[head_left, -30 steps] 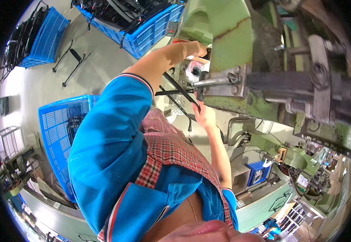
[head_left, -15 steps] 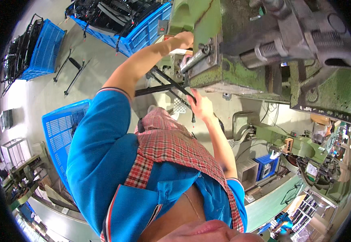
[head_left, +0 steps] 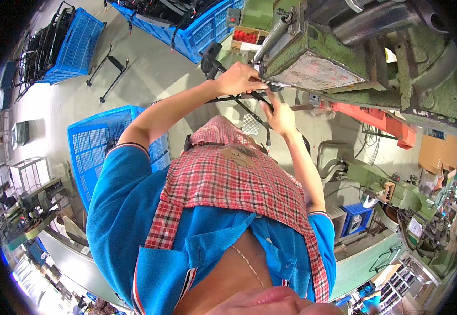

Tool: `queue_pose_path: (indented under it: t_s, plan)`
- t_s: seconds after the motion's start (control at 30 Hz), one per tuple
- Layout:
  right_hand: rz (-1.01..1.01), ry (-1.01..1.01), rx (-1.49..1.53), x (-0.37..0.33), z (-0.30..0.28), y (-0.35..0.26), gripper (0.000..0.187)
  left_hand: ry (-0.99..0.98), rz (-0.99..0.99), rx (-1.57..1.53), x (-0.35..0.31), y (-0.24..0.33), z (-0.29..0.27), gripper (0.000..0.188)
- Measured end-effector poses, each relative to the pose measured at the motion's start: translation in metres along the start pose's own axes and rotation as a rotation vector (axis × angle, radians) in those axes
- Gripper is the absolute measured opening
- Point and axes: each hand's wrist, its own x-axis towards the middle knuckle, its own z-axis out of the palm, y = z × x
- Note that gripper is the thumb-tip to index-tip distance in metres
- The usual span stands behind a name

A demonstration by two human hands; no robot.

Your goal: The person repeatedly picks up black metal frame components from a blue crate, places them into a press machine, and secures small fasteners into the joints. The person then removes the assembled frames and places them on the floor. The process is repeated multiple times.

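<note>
A black tubular metal frame (head_left: 250,111) hangs below the front of a green press (head_left: 317,68). My right hand (head_left: 282,116) has its fingers closed round one black tube, with the index finger pointing up toward the press. Beside it, my left hand (head_left: 235,79) is pinched at the frame's upper end, close under the press head; whatever sits between its fingertips is hidden. The two hands' fingertips nearly meet. A black part with a thick rounded end (head_left: 210,55) sticks up just beyond my left wrist.
A small box of red pieces (head_left: 245,35) stands beside the press. Blue crates (head_left: 79,44) hold black frames at the far left, and another blue crate (head_left: 84,157) stands by my left elbow. One black frame (head_left: 114,65) lies on the floor. An orange beam (head_left: 378,119) runs at right.
My left hand has come back from behind the press toward my right hand. My right hand has moved slightly up and right, with the frame. The view has shifted, uncovering the red pieces.
</note>
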Motion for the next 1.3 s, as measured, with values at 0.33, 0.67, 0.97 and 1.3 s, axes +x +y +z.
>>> queue_pose_path:
  t_s: [0.33, 0.67, 0.97, 1.3]
  plan:
    - [0.005, 0.040, 0.039, -0.014, 0.004, 0.000, 0.063, 0.088, 0.384, 0.914, -0.024, -0.021, -0.021, 0.062]
    - [0.047, 0.145, 0.081, -0.029, -0.009, 0.016, 0.032, -0.083, 0.553, 0.957, -0.004, -0.006, -0.048, 0.032]
    - [0.068, 0.191, 0.223, -0.037, -0.010, 0.033, 0.030, 0.022, 0.651, 0.892, 0.020, -0.022, -0.028, 0.038]
    - [0.184, 0.133, 0.159, -0.044, -0.017, 0.020, 0.030, -0.439, 0.184, 0.873, 0.031, -0.028, -0.022, 0.065]
